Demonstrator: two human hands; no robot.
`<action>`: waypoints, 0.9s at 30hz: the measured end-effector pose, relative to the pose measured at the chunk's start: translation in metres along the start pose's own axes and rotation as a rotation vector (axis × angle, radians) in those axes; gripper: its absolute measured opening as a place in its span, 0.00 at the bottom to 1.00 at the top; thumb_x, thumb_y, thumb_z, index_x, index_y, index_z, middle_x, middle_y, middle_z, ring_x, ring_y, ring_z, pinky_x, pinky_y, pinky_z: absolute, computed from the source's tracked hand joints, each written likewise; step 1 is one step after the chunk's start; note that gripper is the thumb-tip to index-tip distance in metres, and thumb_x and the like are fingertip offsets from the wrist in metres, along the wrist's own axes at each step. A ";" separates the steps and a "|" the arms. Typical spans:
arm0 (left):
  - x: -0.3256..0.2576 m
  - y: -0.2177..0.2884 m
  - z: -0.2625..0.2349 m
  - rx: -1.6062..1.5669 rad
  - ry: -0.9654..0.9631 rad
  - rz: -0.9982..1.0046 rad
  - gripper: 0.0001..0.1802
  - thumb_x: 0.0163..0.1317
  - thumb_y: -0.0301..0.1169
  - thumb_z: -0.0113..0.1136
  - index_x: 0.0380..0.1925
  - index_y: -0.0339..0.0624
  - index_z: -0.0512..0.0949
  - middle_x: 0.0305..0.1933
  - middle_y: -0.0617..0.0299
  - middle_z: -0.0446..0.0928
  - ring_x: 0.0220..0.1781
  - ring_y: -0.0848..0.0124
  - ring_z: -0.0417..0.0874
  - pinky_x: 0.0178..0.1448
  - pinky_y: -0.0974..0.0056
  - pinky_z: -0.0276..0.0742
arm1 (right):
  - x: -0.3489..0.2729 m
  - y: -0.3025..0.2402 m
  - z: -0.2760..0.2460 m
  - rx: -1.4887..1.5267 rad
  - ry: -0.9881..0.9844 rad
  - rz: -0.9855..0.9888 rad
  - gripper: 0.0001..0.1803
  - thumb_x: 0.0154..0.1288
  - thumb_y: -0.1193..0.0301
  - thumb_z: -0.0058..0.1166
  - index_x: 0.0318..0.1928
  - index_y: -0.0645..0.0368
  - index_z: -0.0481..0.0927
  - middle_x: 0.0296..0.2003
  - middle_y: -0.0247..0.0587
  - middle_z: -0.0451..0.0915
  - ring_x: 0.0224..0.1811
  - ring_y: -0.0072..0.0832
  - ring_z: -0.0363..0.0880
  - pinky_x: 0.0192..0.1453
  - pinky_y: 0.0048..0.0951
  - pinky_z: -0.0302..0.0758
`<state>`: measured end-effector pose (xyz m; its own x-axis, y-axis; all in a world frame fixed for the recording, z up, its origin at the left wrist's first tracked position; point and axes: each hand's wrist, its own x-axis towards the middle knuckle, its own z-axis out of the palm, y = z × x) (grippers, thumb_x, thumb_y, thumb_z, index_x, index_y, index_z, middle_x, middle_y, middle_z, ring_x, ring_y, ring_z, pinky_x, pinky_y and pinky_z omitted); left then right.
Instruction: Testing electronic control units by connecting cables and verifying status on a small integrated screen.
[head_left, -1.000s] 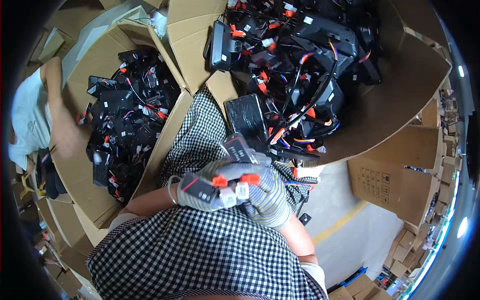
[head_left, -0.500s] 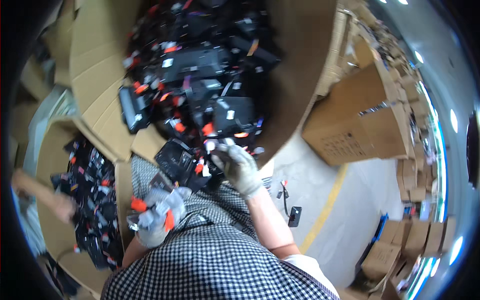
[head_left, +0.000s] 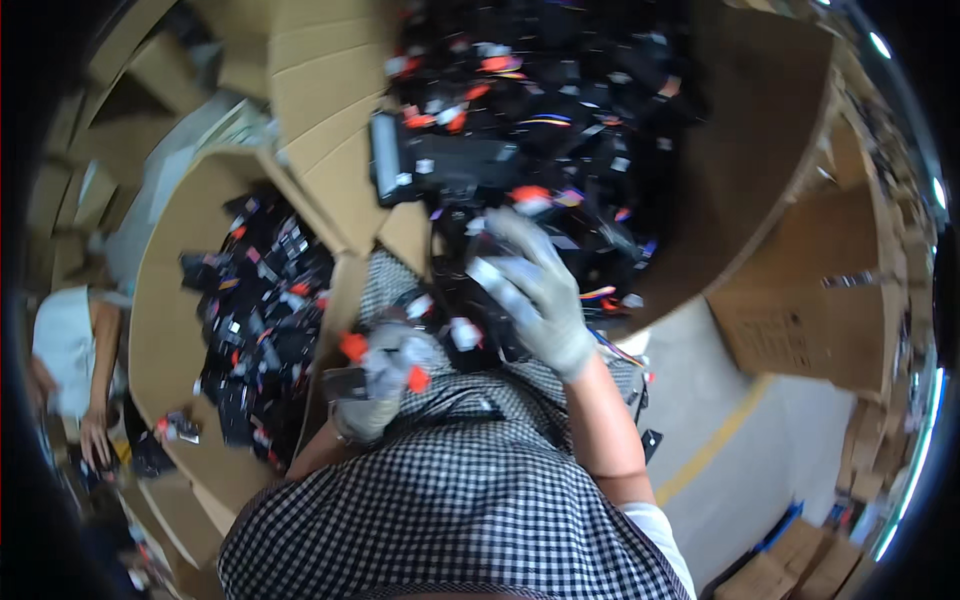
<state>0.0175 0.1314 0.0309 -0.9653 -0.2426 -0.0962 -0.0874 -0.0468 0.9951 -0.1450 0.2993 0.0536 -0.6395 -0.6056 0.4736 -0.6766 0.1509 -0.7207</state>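
My left hand (head_left: 366,412), in a pale work glove, is closed around a bunch of crumpled clear plastic pieces with orange parts (head_left: 392,358), held low in front of my checked apron. A small dark flat piece (head_left: 345,384) sticks out beside that hand. My right hand (head_left: 548,312), also gloved, reaches over the near edge of a heap of black electronic parts (head_left: 470,160) in a large cardboard box (head_left: 760,130). Its fingers are stretched and apart, though motion smears them. Whether the pale patch by the fingertips is a separate piece is unclear.
To the left stands another cardboard box (head_left: 165,300) filled with similar dark parts (head_left: 265,330). Beyond it is a co-worker's arm (head_left: 100,370). On the right, a brown carton (head_left: 800,310) stands on the grey floor near a yellow line (head_left: 715,440).
The view has swung, so the boxes sit farther right in it. My right hand's fingers have spread from a tighter grip at the heap. My left hand keeps its plastic bunch. The co-worker's arm has drawn back.
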 end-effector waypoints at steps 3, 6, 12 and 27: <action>-0.001 -0.008 0.005 -0.202 -0.151 -0.118 0.09 0.64 0.29 0.53 0.41 0.36 0.73 0.34 0.62 0.73 0.36 0.77 0.74 0.39 0.70 0.73 | -0.031 -0.036 0.004 0.903 -0.121 0.650 0.14 0.68 0.65 0.48 0.36 0.63 0.80 0.26 0.35 0.77 0.26 0.21 0.73 0.33 0.22 0.71; 0.005 0.001 0.007 -0.157 -0.134 -0.145 0.10 0.64 0.30 0.54 0.41 0.35 0.75 0.31 0.64 0.73 0.33 0.79 0.73 0.38 0.70 0.72 | -0.044 -0.053 0.000 0.817 -0.181 0.840 0.14 0.68 0.64 0.49 0.31 0.63 0.78 0.22 0.30 0.72 0.23 0.15 0.65 0.29 0.20 0.65; 0.008 -0.007 0.008 -0.203 -0.228 -0.115 0.16 0.65 0.33 0.56 0.48 0.34 0.74 0.47 0.58 0.78 0.48 0.74 0.77 0.54 0.67 0.73 | -0.054 -0.058 -0.004 0.706 -0.309 1.023 0.15 0.66 0.62 0.53 0.32 0.62 0.81 0.21 0.25 0.71 0.22 0.12 0.62 0.27 0.17 0.60; 0.017 -0.005 0.001 0.271 -0.409 0.335 0.15 0.57 0.30 0.60 0.45 0.38 0.78 0.39 0.55 0.80 0.42 0.68 0.81 0.48 0.66 0.75 | -0.062 -0.053 -0.012 0.952 -0.383 1.104 0.17 0.65 0.59 0.54 0.32 0.61 0.82 0.25 0.30 0.80 0.20 0.11 0.63 0.24 0.16 0.59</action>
<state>0.0012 0.1283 0.0247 -0.9628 0.1939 0.1881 0.2310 0.2301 0.9454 -0.0743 0.3381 0.0687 -0.4218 -0.7137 -0.5593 0.6464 0.1959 -0.7375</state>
